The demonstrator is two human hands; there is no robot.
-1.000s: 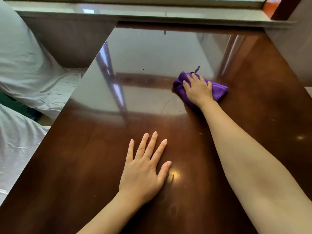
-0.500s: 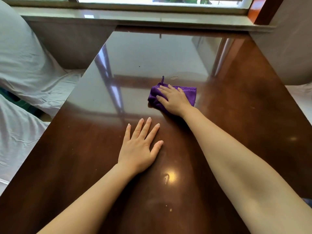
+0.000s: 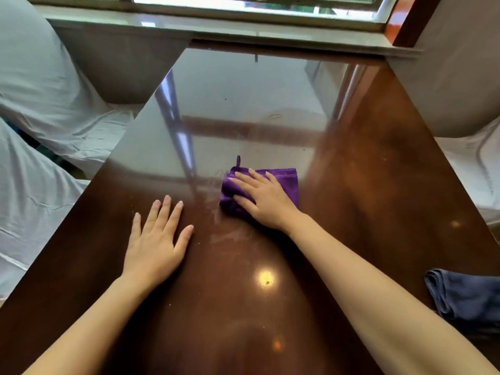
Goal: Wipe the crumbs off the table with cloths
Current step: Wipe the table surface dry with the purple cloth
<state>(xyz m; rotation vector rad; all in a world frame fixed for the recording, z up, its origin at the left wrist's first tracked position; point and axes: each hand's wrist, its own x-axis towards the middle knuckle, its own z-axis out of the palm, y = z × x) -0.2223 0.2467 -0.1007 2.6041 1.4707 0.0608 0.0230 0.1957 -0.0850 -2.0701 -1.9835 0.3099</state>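
A folded purple cloth (image 3: 286, 182) with a small hanging loop lies on the glossy brown table (image 3: 378, 185), near its middle. My right hand (image 3: 263, 198) presses flat on the cloth's left part, fingers spread over it. My left hand (image 3: 157, 239) rests palm down on the bare wood, fingers apart, a short way left of the cloth and nearer to me. A few tiny crumbs (image 3: 198, 242) speckle the wood around and in front of the hands. A smeared streak shows on the surface just in front of the cloth.
A folded dark blue cloth (image 3: 465, 299) lies at the table's right edge near me. White-covered seats (image 3: 40, 104) stand along the left side and another (image 3: 470, 158) on the right. A window sill (image 3: 243, 28) runs behind the far edge.
My right hand has dragged the purple cloth toward me and leftward across the table. The view has tilted, bringing the blue cloth into sight. My left hand stays flat on the wood.
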